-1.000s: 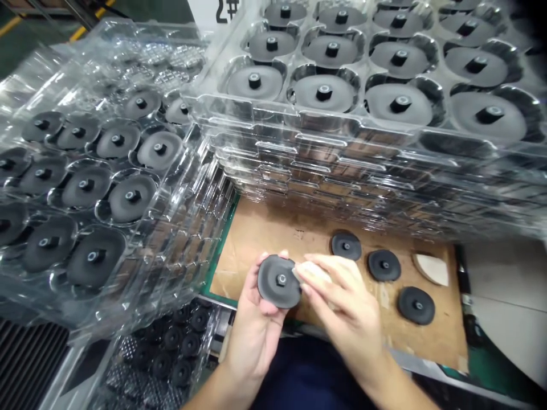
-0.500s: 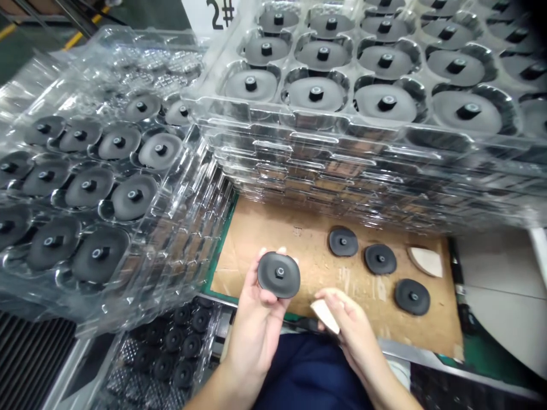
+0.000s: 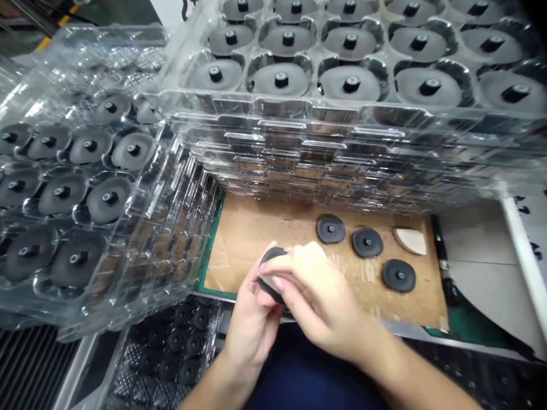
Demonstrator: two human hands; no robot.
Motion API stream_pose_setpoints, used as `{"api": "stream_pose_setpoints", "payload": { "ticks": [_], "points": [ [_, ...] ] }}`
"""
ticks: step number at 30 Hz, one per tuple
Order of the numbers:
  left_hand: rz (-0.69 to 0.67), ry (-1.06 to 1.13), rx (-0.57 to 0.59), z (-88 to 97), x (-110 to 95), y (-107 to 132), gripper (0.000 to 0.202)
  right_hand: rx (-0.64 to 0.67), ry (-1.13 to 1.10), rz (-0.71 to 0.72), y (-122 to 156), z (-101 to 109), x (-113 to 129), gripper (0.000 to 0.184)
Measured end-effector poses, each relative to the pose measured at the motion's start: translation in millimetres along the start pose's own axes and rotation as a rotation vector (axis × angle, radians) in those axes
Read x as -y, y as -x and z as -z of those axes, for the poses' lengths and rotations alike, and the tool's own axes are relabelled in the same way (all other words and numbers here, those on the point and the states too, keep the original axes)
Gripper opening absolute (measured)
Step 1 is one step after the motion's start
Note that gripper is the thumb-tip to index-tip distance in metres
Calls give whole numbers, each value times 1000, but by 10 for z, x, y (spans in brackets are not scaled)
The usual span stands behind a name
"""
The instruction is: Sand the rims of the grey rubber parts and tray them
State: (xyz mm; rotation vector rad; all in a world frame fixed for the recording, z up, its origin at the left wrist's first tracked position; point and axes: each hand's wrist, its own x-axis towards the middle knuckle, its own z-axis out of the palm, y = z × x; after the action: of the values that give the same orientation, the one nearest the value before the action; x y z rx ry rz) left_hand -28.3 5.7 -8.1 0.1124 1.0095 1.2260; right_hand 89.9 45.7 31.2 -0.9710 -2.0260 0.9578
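My left hand holds a black rounded disc by its edge above the cardboard, with the fingers wrapped behind it. My right hand reaches across, fingers pinched, and rests on the disc's face. Between its thumb and fingers a sliver of the pale wedge-shaped pad shows; most of it is hidden. On the cardboard sheet, to the right of my hands, lie three similar discs, the nearest one with its central stub up. Beside them rests another pale wedge-shaped pad.
A tall stack of clear plastic trays filled with black discs stands behind the cardboard. Another tray stack rises on the left. Lower down, a tray of small black parts sits at the left. A whitish panel borders the right side.
My right hand has moved left and up, bringing the pale pad onto the disc. The disc has turned more edge-on in my left hand. The view has shifted slightly to the right.
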Motion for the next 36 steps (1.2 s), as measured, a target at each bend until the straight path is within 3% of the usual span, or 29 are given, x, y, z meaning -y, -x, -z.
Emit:
{"api": "stream_pose_setpoints", "payload": {
  "ticks": [3,10,12,14,16,18,20,23,27,30,32,34,36],
  "points": [
    [5,11,39,-49,-16,13,53,-78,-64,-49,114,6,-25,19],
    [3,36,-48,-59,-78,-14,54,-162,-227,-665,726,126,-414,13],
    [22,40,-35,-74,-59,-14,54,-223,-208,-735,720,164,-413,16],
    [24,43,-29,-97,-30,-1,54,-294,-154,-650,592,191,-296,17],
    [20,40,-10,-111,-9,21,52,-304,-59,-421,408,198,-121,21],
    [52,29,37,-102,-6,40,47,-230,18,-164,245,187,34,25],
    [91,12,66,-72,-13,50,46,-62,31,-31,143,175,119,25],
    [95,-5,28,-30,-5,55,43,154,27,-97,81,164,121,22],
    [135,14,93,-54,15,74,41,-61,129,-48,88,153,84,26],
    [140,22,139,-78,-27,75,47,40,33,-5,208,221,97,24],
    [154,20,146,-80,-47,63,51,99,36,-86,306,296,101,23],
    [159,29,138,-83,-39,53,54,41,175,-175,347,355,94,23],
    [161,34,135,-96,-20,58,54,-51,330,-135,291,384,73,25]
  ]
}}
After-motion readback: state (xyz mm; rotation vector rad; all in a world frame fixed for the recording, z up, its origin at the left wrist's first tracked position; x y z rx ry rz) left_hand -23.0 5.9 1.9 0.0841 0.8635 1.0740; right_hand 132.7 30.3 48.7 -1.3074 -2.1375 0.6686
